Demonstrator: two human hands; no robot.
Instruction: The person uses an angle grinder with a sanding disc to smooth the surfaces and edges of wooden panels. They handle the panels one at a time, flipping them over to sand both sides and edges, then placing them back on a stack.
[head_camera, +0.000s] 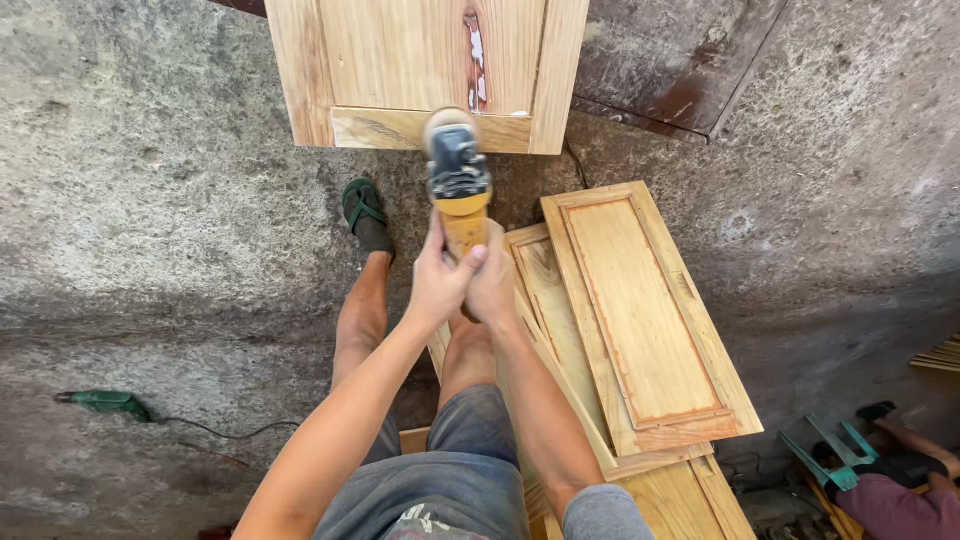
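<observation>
- Left hand (438, 283) and right hand (493, 285): both gripping sander (458, 178) handle.
- Sander: pressing on door (425, 70) bottom rail, near its lower edge.
- Best keeping disc flat, moving steadily.
- Panels (640, 310): lying stacked on floor (150, 200).

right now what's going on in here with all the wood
A person grips a yellow sander with both hands, left hand and right hand wrapped round its handle. Its disc sits at the lower edge of a wooden door panel. More panels lie stacked beside their legs, and a green drill lies on the concrete floor.
</observation>
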